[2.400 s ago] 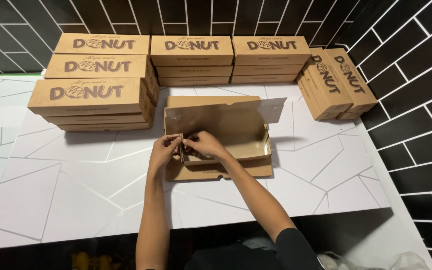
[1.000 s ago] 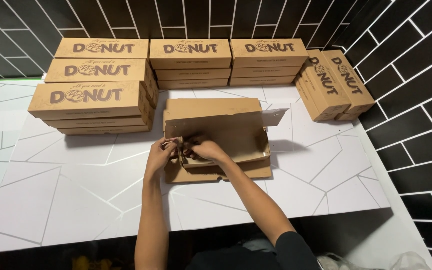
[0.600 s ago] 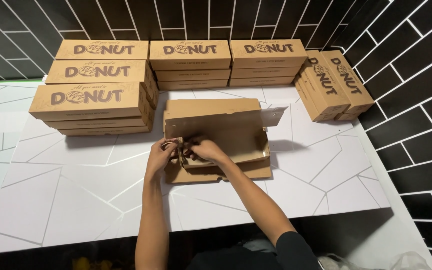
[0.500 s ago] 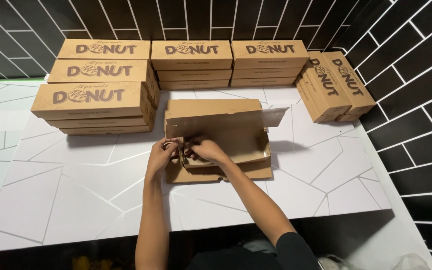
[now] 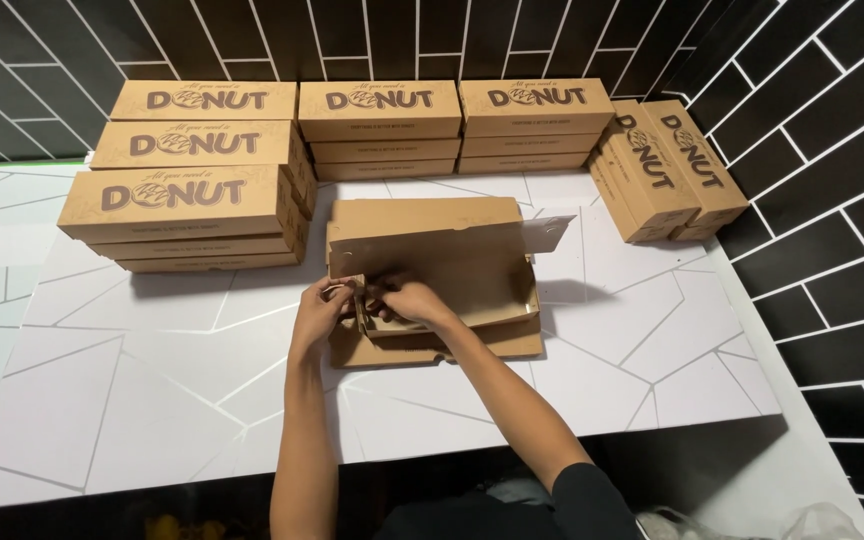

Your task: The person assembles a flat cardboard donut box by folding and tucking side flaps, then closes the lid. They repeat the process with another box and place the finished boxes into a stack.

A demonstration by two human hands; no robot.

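A brown cardboard box [image 5: 472,275] stands half folded at the middle of the white table [image 5: 132,380], its lid raised at the back. It rests on flat cardboard blanks [image 5: 492,345]. My left hand [image 5: 320,308] grips the box's left end flap. My right hand [image 5: 414,300] pinches the front wall at the same left corner, fingers curled over the card. Both hands are close together there.
Stacks of closed brown boxes stand at the back left [image 5: 187,215], back middle [image 5: 380,125], behind that [image 5: 534,120] and at the right [image 5: 664,165]. Black tiled walls [image 5: 812,150] close the back and right. The table's front edge runs below my arms.
My hands have stayed at the box's left corner, shifting only slightly on the flaps. The right side tab of the lid has lifted a little.
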